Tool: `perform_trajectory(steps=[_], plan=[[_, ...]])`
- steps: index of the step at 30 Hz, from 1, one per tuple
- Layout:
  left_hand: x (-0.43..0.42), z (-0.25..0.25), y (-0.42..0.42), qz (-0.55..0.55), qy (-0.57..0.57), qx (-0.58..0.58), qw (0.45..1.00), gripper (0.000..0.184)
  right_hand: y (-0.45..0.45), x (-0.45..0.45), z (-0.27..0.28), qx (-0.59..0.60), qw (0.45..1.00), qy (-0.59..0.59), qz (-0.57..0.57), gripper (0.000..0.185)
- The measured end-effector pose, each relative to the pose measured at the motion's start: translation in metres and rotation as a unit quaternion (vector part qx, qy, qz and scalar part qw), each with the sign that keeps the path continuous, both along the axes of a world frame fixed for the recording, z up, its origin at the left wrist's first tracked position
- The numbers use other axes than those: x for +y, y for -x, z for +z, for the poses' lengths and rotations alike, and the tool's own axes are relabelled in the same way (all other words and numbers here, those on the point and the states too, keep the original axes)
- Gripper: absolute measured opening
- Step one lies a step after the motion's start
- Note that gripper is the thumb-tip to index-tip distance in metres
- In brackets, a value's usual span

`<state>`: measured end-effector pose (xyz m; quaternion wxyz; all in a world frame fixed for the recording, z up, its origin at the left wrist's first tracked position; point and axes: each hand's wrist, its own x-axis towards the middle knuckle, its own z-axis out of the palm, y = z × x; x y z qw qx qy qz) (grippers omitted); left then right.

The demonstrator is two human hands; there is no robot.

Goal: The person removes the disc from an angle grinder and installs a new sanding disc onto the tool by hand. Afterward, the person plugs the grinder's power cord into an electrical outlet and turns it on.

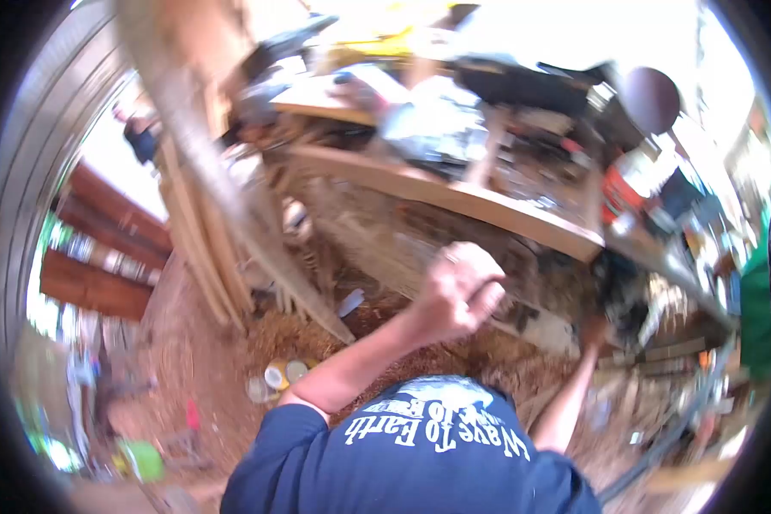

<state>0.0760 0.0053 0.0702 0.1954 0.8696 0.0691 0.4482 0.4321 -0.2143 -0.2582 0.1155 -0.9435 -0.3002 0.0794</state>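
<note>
My left hand (pixel 461 287) is raised in front of my chest, below the bench's front edge. Its fingers are curled in and the thumb lies alongside; nothing shows in it. Farther right and lower, my right hand (pixel 597 331) reaches to a dark object (pixel 624 295) under the bench's right end. Blur and shadow hide its fingers, so I cannot tell whether it grips that object. Ahead of both hands runs the wooden front rail (pixel 454 197) of a cluttered workbench. A crumpled, shiny clear plastic bag (pixel 437 124) lies on the bench behind the rail.
Long wooden boards (pixel 231 197) lean at the left of the bench. Yellow-and-white round items (pixel 278 375) lie on the sawdust-covered floor (pixel 291 338). An orange-and-white container (pixel 630 184) and a dark round disc (pixel 651 100) stand at the right. Another person (pixel 140 137) is far left.
</note>
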Motion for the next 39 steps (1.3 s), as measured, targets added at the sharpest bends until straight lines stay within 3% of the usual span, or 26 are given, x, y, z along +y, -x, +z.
perform_trajectory(steps=[1,7,8,11,14,16,18,27,39], plan=[[0.008,0.018,-0.023,0.016,-0.091,-0.018,0.996,0.018,-0.021,0.008,0.006,-0.011,0.976,-0.206,0.063,0.044],[0.039,0.019,-0.105,0.081,-0.232,-0.050,0.968,0.035,-0.105,0.061,0.013,0.038,0.979,-0.190,-0.067,0.044],[0.038,0.012,-0.110,0.084,-0.222,-0.042,0.971,0.039,-0.107,0.071,0.015,0.066,0.967,-0.192,-0.154,0.045],[0.034,-0.009,-0.122,0.134,-0.216,0.035,0.967,0.045,-0.108,0.065,0.030,0.076,0.957,-0.188,-0.208,0.049],[0.041,-0.023,-0.132,0.189,-0.299,0.058,0.934,0.051,-0.139,0.079,0.009,0.093,0.950,-0.243,-0.175,0.050],[0.049,-0.033,-0.136,0.199,-0.319,0.018,0.926,0.053,-0.181,0.094,-0.057,0.066,0.955,-0.255,-0.135,0.051],[0.052,-0.040,-0.139,0.211,-0.332,-0.001,0.920,0.056,-0.193,0.109,-0.070,-0.053,0.943,-0.323,-0.068,0.051],[0.057,-0.043,-0.139,0.227,-0.361,0.005,0.905,0.057,-0.208,0.150,-0.049,0.099,0.970,-0.190,-0.112,0.049],[0.062,-0.055,-0.136,0.265,-0.385,-0.004,0.884,0.060,-0.213,0.130,-0.056,0.164,0.966,-0.164,-0.117,0.047]])
